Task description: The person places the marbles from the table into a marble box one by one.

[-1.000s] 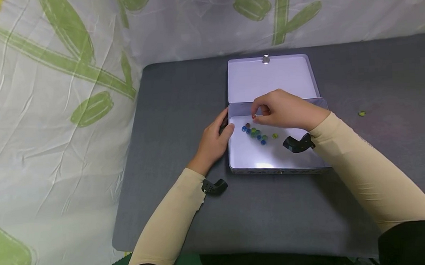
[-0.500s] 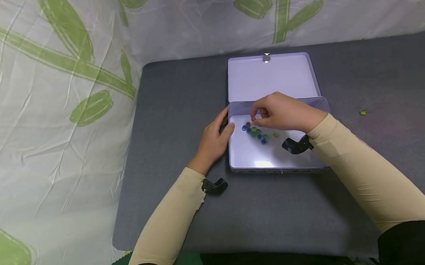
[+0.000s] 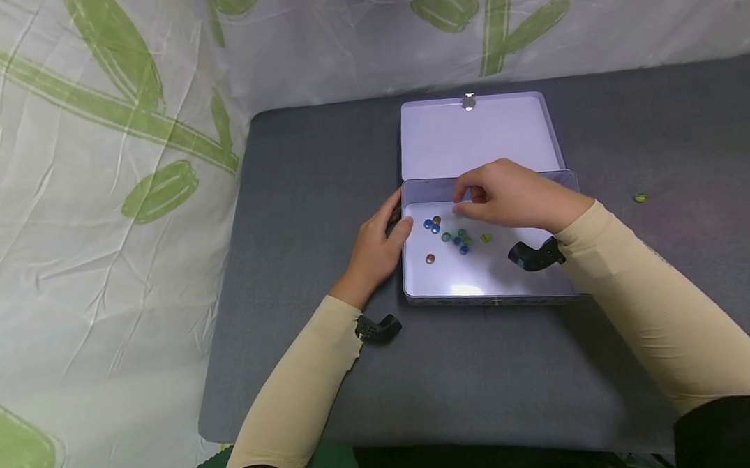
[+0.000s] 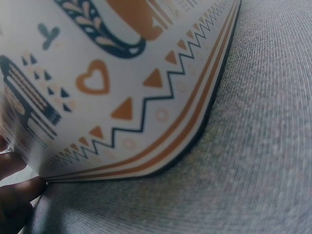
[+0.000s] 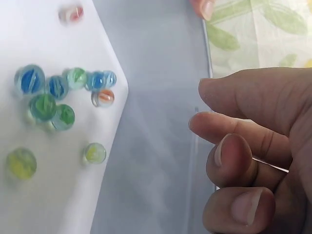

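An open tin box [image 3: 496, 281] lies on the table, with several glass marbles on its white floor. My left hand [image 3: 378, 251] grips the box's left wall, thumb over the rim and fingers along the patterned outside. My right hand [image 3: 511, 194] hovers over the back of the box, fingers loosely bent and apart, nothing between them. Below its fingertips sit blue and green marbles [image 3: 457, 241] in a loose group. A red-orange marble [image 3: 430, 258] lies by itself nearer the front left. In the right wrist view two yellow-green marbles [image 5: 95, 153] lie apart from the group.
The box's lid [image 3: 477, 135] is folded back flat behind it, its metal clasp [image 3: 468, 103] at the far edge. One yellow-green marble [image 3: 640, 198] lies on the grey table [image 3: 310, 195] to the right. A patterned curtain [image 3: 342, 47] hangs behind and at left.
My right hand has let go of the red-orange marble and drawn slightly right. That marble now lies toward the box's front left, and the marble group has spread apart. The left hand stays put.
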Demonstrator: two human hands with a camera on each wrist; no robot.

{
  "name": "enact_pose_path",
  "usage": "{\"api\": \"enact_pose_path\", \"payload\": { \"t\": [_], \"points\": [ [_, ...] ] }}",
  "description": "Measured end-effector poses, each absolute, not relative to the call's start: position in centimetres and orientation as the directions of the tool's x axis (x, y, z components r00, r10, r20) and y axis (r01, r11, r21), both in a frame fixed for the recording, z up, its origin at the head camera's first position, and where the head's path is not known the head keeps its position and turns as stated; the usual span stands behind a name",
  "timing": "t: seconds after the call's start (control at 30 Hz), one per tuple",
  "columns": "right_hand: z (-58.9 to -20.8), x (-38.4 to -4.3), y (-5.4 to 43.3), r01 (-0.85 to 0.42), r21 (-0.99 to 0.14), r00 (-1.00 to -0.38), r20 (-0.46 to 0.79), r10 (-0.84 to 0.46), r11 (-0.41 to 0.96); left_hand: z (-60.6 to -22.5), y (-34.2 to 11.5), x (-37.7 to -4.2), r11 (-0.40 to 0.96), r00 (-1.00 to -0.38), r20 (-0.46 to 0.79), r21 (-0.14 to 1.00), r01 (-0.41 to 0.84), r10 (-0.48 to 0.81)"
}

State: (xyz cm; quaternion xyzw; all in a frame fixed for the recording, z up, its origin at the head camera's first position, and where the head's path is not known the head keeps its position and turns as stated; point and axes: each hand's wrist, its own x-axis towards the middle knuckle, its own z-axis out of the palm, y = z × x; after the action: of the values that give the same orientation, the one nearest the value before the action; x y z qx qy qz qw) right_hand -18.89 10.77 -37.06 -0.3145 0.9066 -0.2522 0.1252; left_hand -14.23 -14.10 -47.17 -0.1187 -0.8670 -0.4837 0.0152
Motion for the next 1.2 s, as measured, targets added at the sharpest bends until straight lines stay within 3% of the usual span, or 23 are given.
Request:
{"api": "enact_pose_path", "payload": {
  "t": [0.73, 1.2],
  "points": [
    [-34.8, -17.2, 17.1, -0.413, -0.506, -0.868, -0.031, -0.495, 0.757, -47.4, -14.0, -14.3, 0.510, -0.973, 0.145, 0.832, 0.218, 0.180],
    [-34.5, -16.3, 22.3, -0.248, -0.489, -0.950, -0.046, -0.309, 0.837, -47.4, -14.1, -14.3, 0.507, -0.976, 0.130, 0.837, 0.204, 0.177]
  ]
}}
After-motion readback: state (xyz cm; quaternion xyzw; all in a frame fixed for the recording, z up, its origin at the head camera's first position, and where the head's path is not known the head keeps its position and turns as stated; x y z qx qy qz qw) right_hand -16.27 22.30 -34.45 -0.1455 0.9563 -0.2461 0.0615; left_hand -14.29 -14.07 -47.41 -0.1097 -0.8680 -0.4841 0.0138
